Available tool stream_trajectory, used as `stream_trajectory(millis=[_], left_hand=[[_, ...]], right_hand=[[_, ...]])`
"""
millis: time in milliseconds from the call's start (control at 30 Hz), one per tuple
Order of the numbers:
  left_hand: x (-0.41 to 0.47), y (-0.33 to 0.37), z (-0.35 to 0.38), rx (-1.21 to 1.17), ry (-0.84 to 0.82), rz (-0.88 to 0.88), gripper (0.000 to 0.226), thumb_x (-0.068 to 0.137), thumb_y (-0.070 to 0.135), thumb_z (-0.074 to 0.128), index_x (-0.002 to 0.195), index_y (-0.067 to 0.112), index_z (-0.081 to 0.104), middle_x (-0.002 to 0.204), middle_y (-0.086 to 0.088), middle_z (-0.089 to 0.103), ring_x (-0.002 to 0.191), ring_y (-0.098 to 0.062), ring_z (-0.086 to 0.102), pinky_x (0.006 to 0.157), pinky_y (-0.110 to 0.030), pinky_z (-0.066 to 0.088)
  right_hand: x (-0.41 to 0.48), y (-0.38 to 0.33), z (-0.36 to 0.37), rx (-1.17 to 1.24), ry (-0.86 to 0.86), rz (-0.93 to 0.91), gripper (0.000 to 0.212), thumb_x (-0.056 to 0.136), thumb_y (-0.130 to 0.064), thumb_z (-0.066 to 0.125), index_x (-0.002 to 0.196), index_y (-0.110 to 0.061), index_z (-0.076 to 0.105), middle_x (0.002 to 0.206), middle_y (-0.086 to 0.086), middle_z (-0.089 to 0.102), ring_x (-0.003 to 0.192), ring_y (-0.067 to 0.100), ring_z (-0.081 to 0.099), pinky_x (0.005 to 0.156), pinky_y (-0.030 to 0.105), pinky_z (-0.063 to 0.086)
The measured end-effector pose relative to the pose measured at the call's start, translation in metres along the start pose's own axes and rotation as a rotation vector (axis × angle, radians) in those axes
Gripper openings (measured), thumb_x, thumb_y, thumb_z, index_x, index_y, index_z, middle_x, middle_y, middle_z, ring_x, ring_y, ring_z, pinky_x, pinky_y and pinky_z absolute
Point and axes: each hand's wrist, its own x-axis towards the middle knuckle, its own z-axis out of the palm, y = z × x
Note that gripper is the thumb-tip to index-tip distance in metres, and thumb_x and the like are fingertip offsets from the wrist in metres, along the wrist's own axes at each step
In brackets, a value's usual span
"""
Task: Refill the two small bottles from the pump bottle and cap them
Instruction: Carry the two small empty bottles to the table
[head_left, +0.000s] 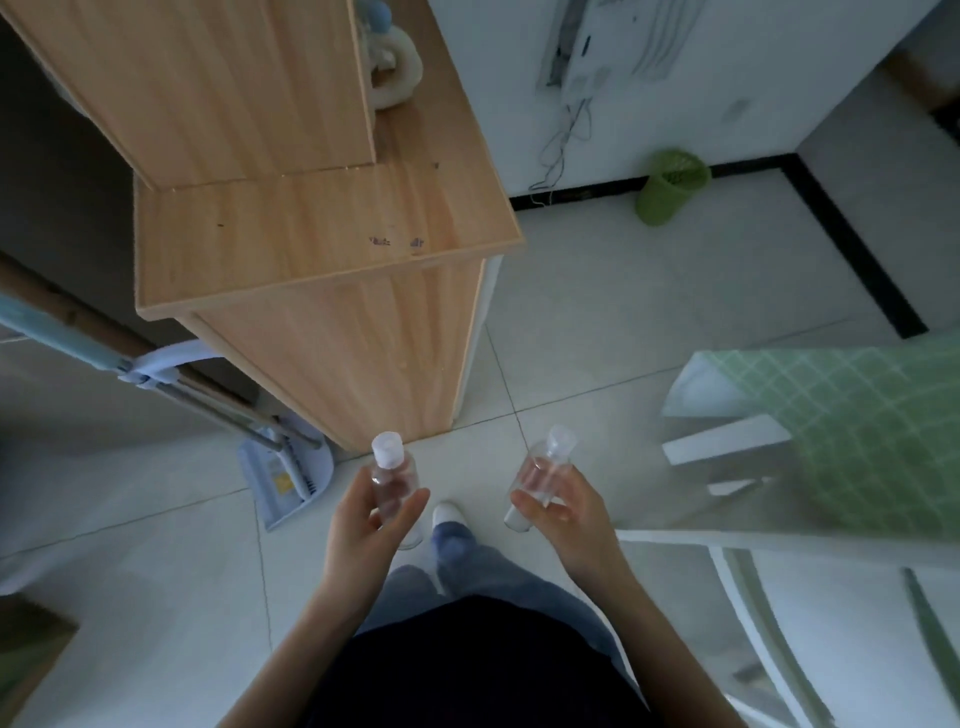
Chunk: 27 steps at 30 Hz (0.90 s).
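2 small clear bottles are held in the air in front of the wooden cabinet (322, 249), just below its near bottom corner as seen from the head camera. The left bottle (393, 480) is gripped by the left hand (374, 519), with the thumb on one side of the body and the curled fingers on the other. Its long axis is nearly upright in the picture, and its left cap (387, 450), white and closed, is pointed toward the cabinet's base. The right bottle (540, 473) is clasped by the right hand (566, 514) in the same way, fingers and thumb wrapped round its lower half. Its axis is tilted, so that its right cap (562, 439) is pointed up and away from the cabinet. The 2 bottles are kept well apart. How full either bottle is cannot be told.

A pale tiled floor (649, 291) is seen under the hands, with 1 white shoe (448, 514) between them. A dustpan (283, 480) is propped just left of the cabinet's base. Beyond the cabinet's right side, a green bin (670, 189) is set against the white wall (483, 104), where a cable (563, 145) hangs and a black skirting (852, 244) runs. A green checked cloth (872, 431) is spread far right of the cabinet, and a plush item (395, 67) is placed on its top
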Motion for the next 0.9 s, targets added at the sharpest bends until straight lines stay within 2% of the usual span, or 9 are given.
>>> stream_trajectory(millis=[100, 167, 300, 367, 467, 567, 667, 800, 900], left_hand=[[-0.003, -0.008, -0.002, 0.081, -0.139, 0.002, 0.020, 0.082, 0.007, 0.068, 0.094, 0.020, 0.059, 0.087, 0.000, 0.065, 0.081, -0.005, 0.060, 0.065, -0.009, 0.046], [-0.005, -0.016, -0.007, 0.129, -0.218, -0.005, 0.020, 0.081, 0.009, 0.069, 0.095, 0.017, 0.058, 0.088, -0.001, 0.065, 0.082, -0.009, 0.060, 0.069, -0.013, 0.046], [-0.016, -0.030, -0.018, 0.261, -0.357, 0.017, 0.019, 0.080, 0.013, 0.071, 0.092, 0.020, 0.059, 0.083, 0.005, 0.064, 0.075, -0.002, 0.059, 0.060, -0.007, 0.046], [-0.027, -0.034, -0.022, 0.290, -0.449, 0.014, 0.019, 0.080, 0.012, 0.071, 0.086, 0.025, 0.058, 0.081, 0.007, 0.064, 0.076, -0.003, 0.059, 0.061, -0.005, 0.045], [-0.047, -0.038, -0.026, 0.359, -0.620, 0.035, 0.021, 0.079, 0.015, 0.071, 0.090, 0.027, 0.059, 0.088, 0.001, 0.067, 0.085, -0.013, 0.063, 0.076, -0.027, 0.049], [-0.066, -0.044, -0.022, 0.432, -0.718, 0.039, 0.022, 0.079, 0.015, 0.072, 0.091, 0.025, 0.057, 0.091, -0.005, 0.066, 0.088, -0.021, 0.062, 0.082, -0.036, 0.048], [-0.088, -0.053, -0.012, 0.490, -0.803, 0.086, 0.025, 0.079, 0.011, 0.071, 0.100, 0.009, 0.059, 0.097, -0.013, 0.066, 0.094, -0.028, 0.062, 0.087, -0.044, 0.048], [-0.119, -0.061, 0.010, 0.560, -0.948, 0.178, 0.021, 0.080, 0.013, 0.070, 0.090, 0.026, 0.057, 0.089, 0.001, 0.066, 0.086, -0.015, 0.063, 0.080, -0.035, 0.050], [-0.150, -0.070, 0.031, 0.577, -1.050, 0.198, 0.021, 0.081, 0.014, 0.069, 0.093, 0.026, 0.058, 0.089, 0.009, 0.065, 0.084, -0.001, 0.061, 0.077, -0.025, 0.048]], right_hand=[[-0.025, 0.018, 0.000, 0.015, 0.066, -0.017, 0.030, 0.088, -0.016, 0.070, 0.115, -0.005, 0.062, 0.104, 0.000, 0.063, 0.087, -0.001, 0.061, 0.078, 0.007, 0.048], [-0.046, 0.035, 0.005, 0.039, 0.119, -0.036, 0.030, 0.088, -0.019, 0.069, 0.115, -0.008, 0.062, 0.101, -0.008, 0.060, 0.080, -0.013, 0.058, 0.068, -0.001, 0.043], [-0.091, 0.072, 0.026, 0.171, 0.248, 0.003, 0.032, 0.089, -0.019, 0.069, 0.118, -0.008, 0.061, 0.106, -0.006, 0.061, 0.085, -0.011, 0.058, 0.071, -0.001, 0.043], [-0.116, 0.088, 0.038, 0.250, 0.303, 0.032, 0.026, 0.089, -0.017, 0.069, 0.113, -0.016, 0.060, 0.106, -0.010, 0.061, 0.086, -0.013, 0.059, 0.072, -0.001, 0.044], [-0.153, 0.106, 0.056, 0.353, 0.427, 0.076, 0.022, 0.088, -0.012, 0.070, 0.102, -0.025, 0.060, 0.101, -0.014, 0.063, 0.083, -0.017, 0.061, 0.071, 0.000, 0.046], [-0.184, 0.122, 0.066, 0.456, 0.592, 0.121, 0.027, 0.085, -0.003, 0.072, 0.097, -0.025, 0.061, 0.098, -0.003, 0.068, 0.081, -0.007, 0.065, 0.067, 0.004, 0.049], [-0.216, 0.139, 0.070, 0.551, 0.705, 0.123, 0.032, 0.084, 0.001, 0.071, 0.093, -0.028, 0.062, 0.094, -0.008, 0.069, 0.076, -0.016, 0.065, 0.065, 0.003, 0.048], [-0.258, 0.166, 0.068, 0.684, 0.853, 0.100, 0.032, 0.084, 0.005, 0.070, 0.092, -0.025, 0.063, 0.089, -0.008, 0.069, 0.072, -0.014, 0.065, 0.064, 0.006, 0.050], [-0.292, 0.188, 0.064, 0.766, 0.945, 0.091, 0.031, 0.085, 0.007, 0.068, 0.091, -0.023, 0.063, 0.086, -0.006, 0.069, 0.069, -0.013, 0.064, 0.065, 0.005, 0.049]])
